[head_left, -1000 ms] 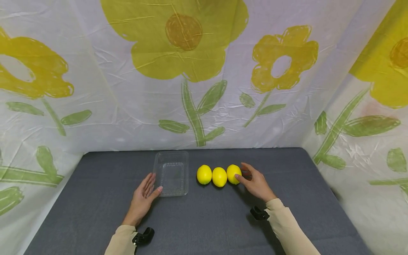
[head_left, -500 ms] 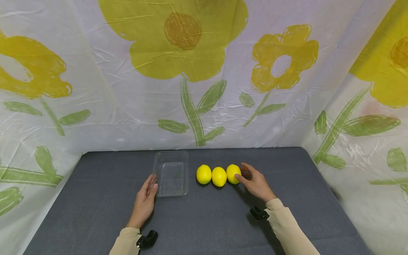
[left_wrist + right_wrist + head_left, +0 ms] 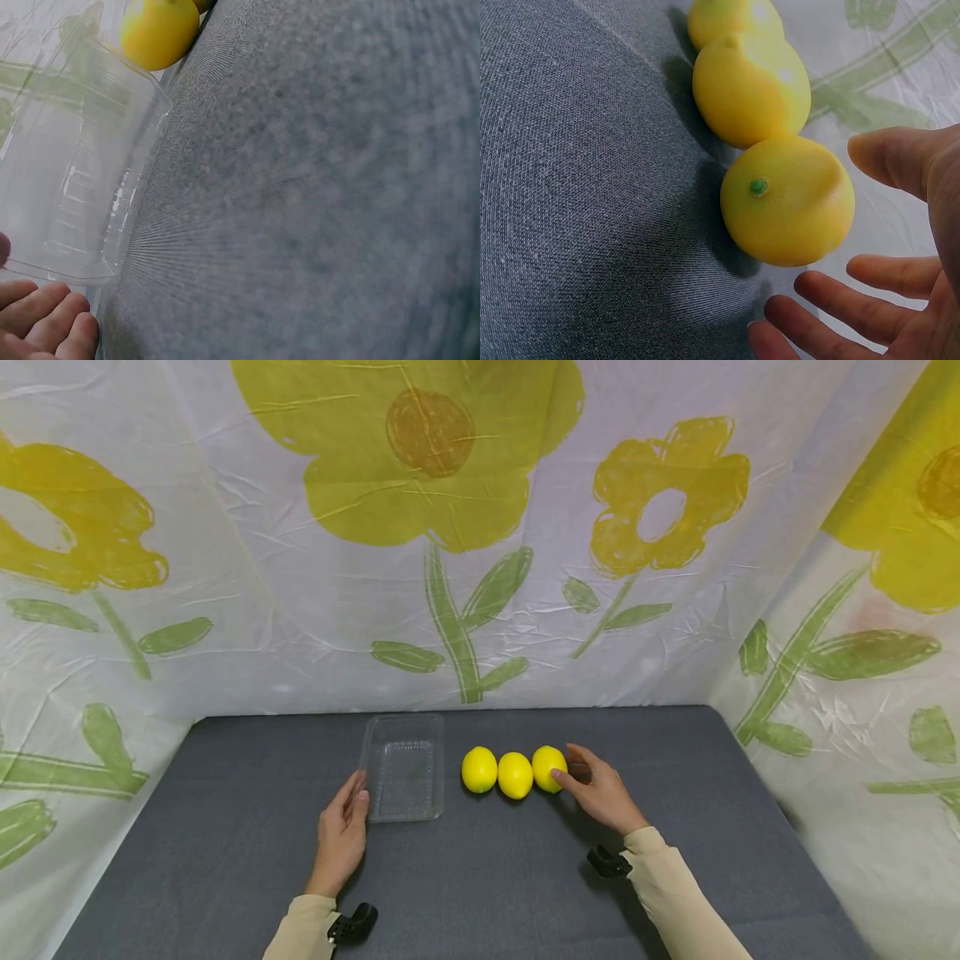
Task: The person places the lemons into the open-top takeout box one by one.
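Three yellow lemons lie in a row on the table: a left one (image 3: 479,770), a middle one (image 3: 515,776) and a right one (image 3: 549,769). Around the right lemon my right hand (image 3: 602,792) is spread; in the right wrist view its thumb (image 3: 892,154) and fingers (image 3: 855,304) stand apart from the fruit. A clear plastic tray (image 3: 406,817) sits left of the lemons. At its near left side, my left hand (image 3: 341,839) pinches the wall, with the thumb by the rim and the fingers (image 3: 49,319) outside. How firmly it presses is hidden.
A dark grey cloth covers the table (image 3: 480,885). Behind it and at both sides hangs a white sheet (image 3: 300,610) printed with flowers. A black wrist camera (image 3: 352,924) sticks out from the left sleeve, another camera (image 3: 608,862) from the right.
My left thumb has drawn back from over the tray to its left edge, closing toward the fingers. My right hand, the lemons and the tray stay in place.
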A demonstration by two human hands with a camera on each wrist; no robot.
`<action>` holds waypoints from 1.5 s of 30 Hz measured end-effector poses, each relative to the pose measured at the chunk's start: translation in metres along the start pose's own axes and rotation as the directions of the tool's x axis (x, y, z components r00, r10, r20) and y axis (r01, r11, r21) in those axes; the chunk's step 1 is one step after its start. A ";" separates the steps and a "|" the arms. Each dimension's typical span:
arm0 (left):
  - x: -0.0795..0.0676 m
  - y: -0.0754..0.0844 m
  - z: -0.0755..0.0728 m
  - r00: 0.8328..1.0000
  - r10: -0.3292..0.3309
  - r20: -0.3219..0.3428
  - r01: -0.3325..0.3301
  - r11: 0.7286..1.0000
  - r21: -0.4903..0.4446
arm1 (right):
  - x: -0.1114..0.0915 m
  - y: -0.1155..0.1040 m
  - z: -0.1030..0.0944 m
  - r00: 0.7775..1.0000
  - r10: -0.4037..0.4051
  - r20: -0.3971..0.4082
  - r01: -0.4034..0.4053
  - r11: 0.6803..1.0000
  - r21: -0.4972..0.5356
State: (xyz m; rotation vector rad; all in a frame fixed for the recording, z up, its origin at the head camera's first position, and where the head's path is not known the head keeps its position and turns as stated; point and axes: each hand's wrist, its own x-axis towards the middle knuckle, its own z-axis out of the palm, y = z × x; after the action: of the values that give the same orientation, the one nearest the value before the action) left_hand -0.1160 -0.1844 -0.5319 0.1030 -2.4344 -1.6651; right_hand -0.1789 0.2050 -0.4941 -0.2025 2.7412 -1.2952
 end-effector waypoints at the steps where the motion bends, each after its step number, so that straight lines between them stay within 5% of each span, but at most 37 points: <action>1: 0.000 0.001 0.001 1.000 -0.004 -0.019 0.004 1.000 0.006 | 0.000 0.000 0.000 1.000 0.005 -0.001 -0.005 1.000 0.004; 9: 0.001 0.001 0.004 0.999 -0.003 -0.048 0.006 0.999 0.052 | 0.000 -0.001 0.000 1.000 0.004 0.004 -0.004 1.000 0.002; 19: -0.001 -0.001 0.003 0.996 0.044 0.078 -0.052 0.993 0.107 | -0.001 -0.002 0.000 1.000 0.010 0.000 -0.010 1.000 0.004; 27: -0.001 -0.001 0.000 0.987 0.007 0.162 -0.032 0.988 0.150 | -0.002 -0.002 0.000 1.000 0.010 -0.002 -0.010 1.000 -0.003; 40: -0.001 -0.004 0.000 0.981 -0.012 0.195 -0.022 0.984 0.175 | -0.003 -0.002 0.001 1.000 0.017 -0.002 -0.017 1.000 -0.013; 45: -0.002 -0.004 -0.003 0.977 0.014 0.213 -0.036 0.995 0.097 | -0.003 -0.003 0.002 1.000 0.026 0.001 -0.026 1.000 -0.003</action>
State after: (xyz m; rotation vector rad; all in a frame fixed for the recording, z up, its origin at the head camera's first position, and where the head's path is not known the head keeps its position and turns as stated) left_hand -0.1139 -0.1882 -0.5351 -0.0963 -2.6627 -1.6176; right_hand -0.1759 0.2022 -0.4927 -0.1669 2.7360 -1.2844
